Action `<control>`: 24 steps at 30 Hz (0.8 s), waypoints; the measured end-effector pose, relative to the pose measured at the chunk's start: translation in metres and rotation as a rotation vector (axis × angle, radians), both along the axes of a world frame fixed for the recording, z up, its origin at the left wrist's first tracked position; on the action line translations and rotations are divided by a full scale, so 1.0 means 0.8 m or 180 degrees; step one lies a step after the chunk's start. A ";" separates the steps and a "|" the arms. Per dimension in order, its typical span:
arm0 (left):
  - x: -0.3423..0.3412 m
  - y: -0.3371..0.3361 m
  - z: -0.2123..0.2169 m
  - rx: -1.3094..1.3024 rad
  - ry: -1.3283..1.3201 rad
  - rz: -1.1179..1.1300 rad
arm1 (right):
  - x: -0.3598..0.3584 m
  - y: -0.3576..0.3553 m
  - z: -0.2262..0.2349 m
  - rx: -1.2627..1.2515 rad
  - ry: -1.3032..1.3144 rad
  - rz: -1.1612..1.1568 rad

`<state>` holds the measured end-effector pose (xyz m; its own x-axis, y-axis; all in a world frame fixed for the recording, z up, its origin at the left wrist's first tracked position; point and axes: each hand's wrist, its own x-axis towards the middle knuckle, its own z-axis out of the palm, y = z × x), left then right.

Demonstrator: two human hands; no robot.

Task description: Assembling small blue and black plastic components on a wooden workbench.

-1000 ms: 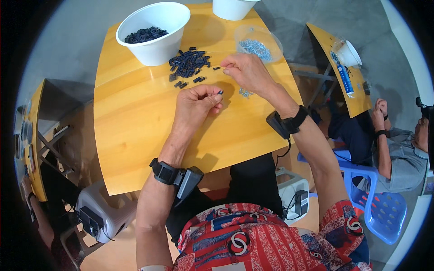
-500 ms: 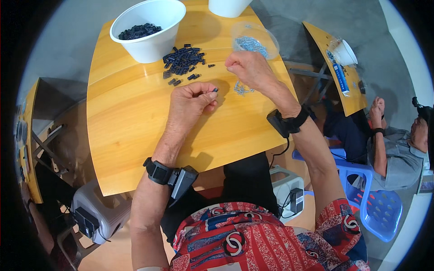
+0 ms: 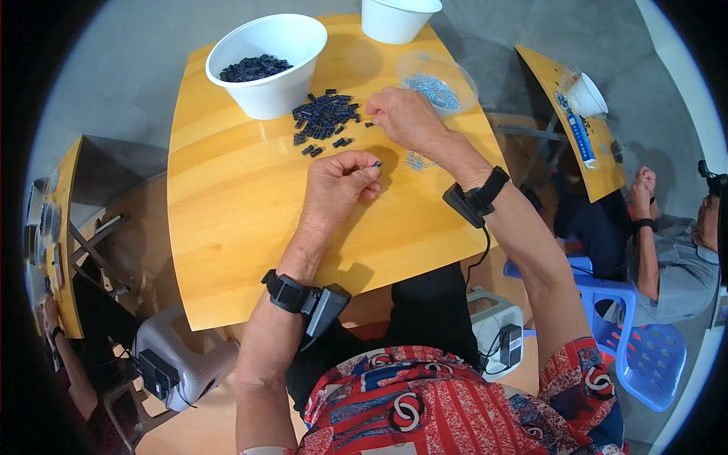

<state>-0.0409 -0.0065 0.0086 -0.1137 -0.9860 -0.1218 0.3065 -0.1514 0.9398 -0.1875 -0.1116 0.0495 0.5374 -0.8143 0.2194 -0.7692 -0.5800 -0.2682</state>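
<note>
My left hand point(image 3: 338, 186) is closed over the middle of the table, pinching a small dark plastic piece point(image 3: 377, 164) between thumb and forefinger. To its upper right, my right hand point(image 3: 409, 120) is closed too, its fingertips together; whatever they hold is hidden. A single dark piece point(image 3: 369, 124) lies just below those fingertips. Left of them is a pile of small dark plastic pieces point(image 3: 324, 114), with several strays at its near side. Some silvery screws point(image 3: 417, 161) lie on the table, partly behind my right wrist. More screws point(image 3: 434, 91) fill part of a clear round tub point(image 3: 464, 72).
A white bowl point(image 3: 296, 76) with many dark pieces stands at the back left of the wooden table point(image 3: 227, 243). Another white bowl point(image 3: 394, 23) is at the far edge. A co-worker point(image 3: 667, 243) sits at right by a second table point(image 3: 557, 91); another person's arm point(image 3: 72, 364) shows at left.
My right hand has moved left over the table, toward the dark pile. The left hand keeps its pinch on the small piece. The whole view has shifted slightly.
</note>
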 end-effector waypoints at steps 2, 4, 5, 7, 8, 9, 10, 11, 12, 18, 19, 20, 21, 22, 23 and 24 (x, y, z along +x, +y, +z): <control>-0.002 0.001 0.000 0.0008 0.0009 0.0005 | 0.000 0.000 -0.003 0.0065 0.0022 0.0046; -0.002 0.000 0.003 0.0007 -0.0023 -0.0018 | -0.001 0.000 -0.005 0.0140 0.0055 0.0071; -0.004 0.000 0.003 -0.0001 -0.0058 -0.0046 | -0.001 -0.001 -0.006 0.0111 0.0096 0.0088; -0.004 -0.003 0.001 -0.0025 -0.0037 -0.0042 | -0.001 -0.004 -0.009 0.0092 0.0148 0.0082; -0.003 -0.002 0.001 -0.0063 -0.0027 -0.0022 | 0.000 -0.006 -0.011 0.0028 0.0035 0.0127; -0.002 0.000 0.001 -0.0058 -0.0014 -0.0045 | 0.000 -0.006 -0.012 -0.0037 -0.0076 0.0170; -0.001 -0.001 0.000 -0.0039 -0.0020 -0.0033 | -0.003 -0.004 -0.012 -0.0035 -0.0052 0.0144; -0.001 -0.002 0.000 -0.0022 -0.0025 -0.0020 | -0.006 0.000 -0.011 -0.0050 -0.0248 0.0171; -0.001 -0.002 0.000 -0.0023 -0.0002 -0.0045 | -0.011 0.003 -0.010 -0.0067 -0.0445 0.0199; -0.001 0.000 0.005 -0.0043 -0.0352 -0.0211 | -0.066 0.042 0.017 0.0076 -0.0145 0.0081; -0.001 0.001 0.007 -0.0007 -0.0304 -0.0150 | -0.073 0.045 0.018 0.0077 -0.0148 0.0080; -0.001 0.003 0.009 0.0029 -0.0259 -0.0088 | -0.078 0.048 0.017 0.0102 -0.0066 0.0041; 0.000 0.003 0.009 0.0029 -0.0266 -0.0085 | -0.080 0.051 0.016 0.0128 0.0014 0.0003; 0.000 0.002 0.007 0.0048 -0.0295 -0.0101 | -0.082 0.055 0.015 0.0130 0.0010 -0.0002; 0.000 0.001 0.006 0.0066 -0.0327 -0.0116 | -0.083 0.059 0.014 0.0222 -0.0092 0.0003; 0.000 0.001 0.004 0.0069 -0.0334 -0.0117 | -0.083 0.063 0.013 0.0314 -0.0196 0.0010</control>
